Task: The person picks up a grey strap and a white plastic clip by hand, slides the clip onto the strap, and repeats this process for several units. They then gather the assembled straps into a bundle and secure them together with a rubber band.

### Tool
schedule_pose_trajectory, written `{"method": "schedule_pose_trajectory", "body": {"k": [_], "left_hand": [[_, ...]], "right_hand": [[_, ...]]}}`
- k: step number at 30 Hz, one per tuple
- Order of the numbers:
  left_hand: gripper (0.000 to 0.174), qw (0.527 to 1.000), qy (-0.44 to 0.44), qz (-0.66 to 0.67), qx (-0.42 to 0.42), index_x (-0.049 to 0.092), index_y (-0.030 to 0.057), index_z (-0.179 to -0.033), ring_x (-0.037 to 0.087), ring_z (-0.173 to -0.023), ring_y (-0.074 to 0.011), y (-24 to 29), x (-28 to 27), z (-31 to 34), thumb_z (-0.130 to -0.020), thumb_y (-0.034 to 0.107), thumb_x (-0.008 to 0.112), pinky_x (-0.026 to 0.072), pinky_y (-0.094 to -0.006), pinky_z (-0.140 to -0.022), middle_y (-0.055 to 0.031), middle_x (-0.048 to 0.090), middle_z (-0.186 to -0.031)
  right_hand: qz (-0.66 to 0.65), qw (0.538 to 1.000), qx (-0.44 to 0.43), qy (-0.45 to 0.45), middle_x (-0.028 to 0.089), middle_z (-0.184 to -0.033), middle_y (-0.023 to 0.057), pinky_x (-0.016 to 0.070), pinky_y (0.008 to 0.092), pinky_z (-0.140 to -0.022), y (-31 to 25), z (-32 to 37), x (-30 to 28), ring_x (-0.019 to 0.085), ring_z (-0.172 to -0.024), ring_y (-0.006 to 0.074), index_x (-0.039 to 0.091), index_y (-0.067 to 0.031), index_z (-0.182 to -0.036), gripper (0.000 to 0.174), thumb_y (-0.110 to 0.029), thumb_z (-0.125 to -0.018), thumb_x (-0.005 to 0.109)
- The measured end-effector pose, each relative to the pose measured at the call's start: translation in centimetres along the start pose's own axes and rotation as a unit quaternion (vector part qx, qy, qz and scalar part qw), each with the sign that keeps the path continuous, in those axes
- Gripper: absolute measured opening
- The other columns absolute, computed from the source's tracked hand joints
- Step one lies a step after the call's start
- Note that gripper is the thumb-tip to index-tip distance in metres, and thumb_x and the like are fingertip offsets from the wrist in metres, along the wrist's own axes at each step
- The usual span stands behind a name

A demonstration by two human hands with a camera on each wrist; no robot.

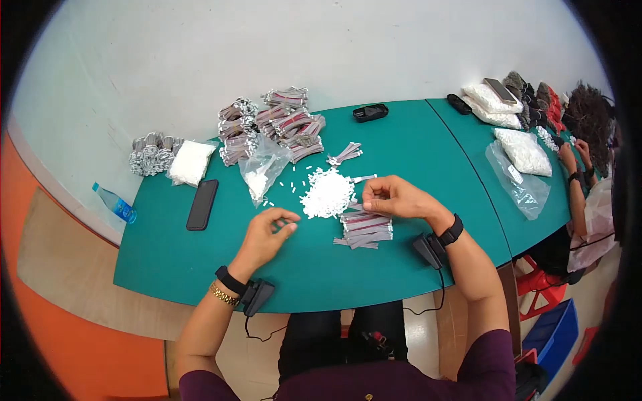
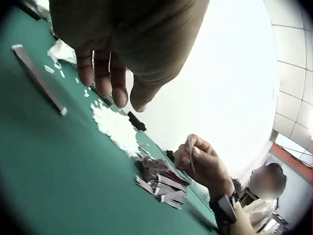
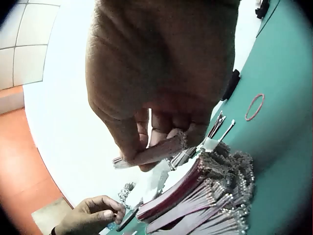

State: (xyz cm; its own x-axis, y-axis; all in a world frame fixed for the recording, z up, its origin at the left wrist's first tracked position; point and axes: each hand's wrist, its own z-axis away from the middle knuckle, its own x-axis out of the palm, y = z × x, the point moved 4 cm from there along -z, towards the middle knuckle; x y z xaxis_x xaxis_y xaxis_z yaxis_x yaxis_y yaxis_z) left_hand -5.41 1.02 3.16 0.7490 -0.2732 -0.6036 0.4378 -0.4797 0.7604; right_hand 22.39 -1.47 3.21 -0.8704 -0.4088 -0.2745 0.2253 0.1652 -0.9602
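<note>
My right hand (image 1: 401,198) pinches a short flat grey ribbon cable (image 3: 155,152) between thumb and fingers, held above a stack of similar cables (image 1: 366,227) with pale ends. My left hand (image 1: 264,235) hovers over the table at left, fingers loosely bent and nothing between them. Between the hands lies a heap of small white plastic pieces (image 1: 326,194). A single ribbon cable (image 2: 39,81) shows against the green tabletop in the left wrist view. Behind the heap sits a small bunch of cables (image 1: 345,154).
Bundled cables (image 1: 294,123), a clear bag of white pieces (image 1: 264,167), a white packet (image 1: 192,162) and a phone (image 1: 202,205) surround the work. A water bottle (image 1: 115,203) stands at the left edge. Another person's hands (image 1: 574,157) work at right, near more bags (image 1: 523,152).
</note>
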Motion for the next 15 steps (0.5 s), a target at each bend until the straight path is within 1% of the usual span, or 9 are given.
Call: {"method": "schedule_pose_trajectory", "body": {"k": [2,3,6,7,10,13,15], "left_hand": [[0.015,0.999,-0.026,0.044,0.014,0.067,0.007,-0.094,0.052,-0.074,-0.0111,0.7,1.5,-1.0,-0.079,0.009,0.066,0.0403,-0.0256,-0.067,-0.0014,0.065,-0.086],[0.016,0.997,-0.047,0.066,0.002,0.067,0.0066,-0.095,0.053,-0.075,-0.0111,1.0,2.1,-1.4,-0.08,0.012,0.066,0.0392,-0.0253,-0.067,-0.0012,0.066,-0.086],[0.016,0.994,-0.068,0.091,0.004,0.067,0.0059,-0.096,0.053,-0.076,-0.0109,1.9,3.5,-2.4,-0.081,0.012,0.065,0.0386,-0.0256,-0.067,-0.0007,0.066,-0.084],[0.017,0.994,-0.07,0.084,0.012,0.067,0.0058,-0.096,0.053,-0.076,-0.011,2.0,3.9,-2.6,-0.081,0.012,0.065,0.0386,-0.0258,-0.067,-0.0008,0.066,-0.084],[0.017,0.994,-0.08,0.067,0.028,0.067,0.0053,-0.096,0.053,-0.076,-0.0102,2.2,4.5,-2.9,-0.081,0.013,0.065,0.0382,-0.0253,-0.068,-0.0008,0.066,-0.086],[0.017,0.994,-0.086,0.062,0.028,0.067,0.0049,-0.097,0.054,-0.078,-0.0085,2.1,4.5,-3.1,-0.082,0.014,0.064,0.0376,-0.0233,-0.069,-0.0003,0.067,-0.088],[0.017,0.994,-0.083,0.067,0.025,0.068,0.0051,-0.097,0.054,-0.078,-0.0087,2.0,4.6,-3.1,-0.082,0.013,0.064,0.0373,-0.0233,-0.069,-0.0004,0.067,-0.088]], "right_hand": [[-0.002,0.999,-0.023,0.022,0.054,-0.073,-0.0054,0.0388,0.0219,-0.063,0.6,0.0,0.1,0.046,-0.068,0.0044,0.058,-0.0028,-0.082,0.012,-0.012,-0.084,0.066],[-0.003,0.999,-0.036,0.032,0.055,-0.074,-0.0049,0.0394,0.0217,-0.064,0.7,-0.1,0.0,0.047,-0.069,0.0048,0.058,-0.0026,-0.082,0.011,-0.011,-0.084,0.066],[0.008,0.999,-0.032,0.015,0.057,-0.077,-0.0036,0.041,0.0221,-0.068,1.4,-0.2,0.0,0.049,-0.073,0.0054,0.059,-0.0023,-0.083,0.009,-0.009,-0.085,0.065],[0.036,0.999,-0.025,0.011,0.061,-0.079,-0.0008,0.0421,0.0238,-0.068,1.5,-0.1,0.1,0.051,-0.074,0.0066,0.062,-0.0017,-0.085,0.009,-0.01,-0.084,0.066],[0.143,0.99,-0.006,0.008,0.062,-0.079,0.0018,0.0422,0.0253,-0.066,0.4,0.3,0.6,0.053,-0.073,0.0095,0.064,-0.0019,-0.084,0.009,-0.01,-0.081,0.067],[0.217,0.974,-0.05,0.032,0.063,-0.08,0.003,0.0419,0.0271,-0.063,0.0,0.4,0.7,0.053,-0.071,0.0136,0.066,-0.0037,-0.084,0.008,-0.01,-0.079,0.068],[0.212,0.972,-0.089,0.054,0.062,-0.079,0.0044,0.0421,0.0294,-0.06,0.3,0.4,0.7,0.053,-0.068,0.0166,0.067,-0.005,-0.083,0.01,-0.011,-0.077,0.07]]}}
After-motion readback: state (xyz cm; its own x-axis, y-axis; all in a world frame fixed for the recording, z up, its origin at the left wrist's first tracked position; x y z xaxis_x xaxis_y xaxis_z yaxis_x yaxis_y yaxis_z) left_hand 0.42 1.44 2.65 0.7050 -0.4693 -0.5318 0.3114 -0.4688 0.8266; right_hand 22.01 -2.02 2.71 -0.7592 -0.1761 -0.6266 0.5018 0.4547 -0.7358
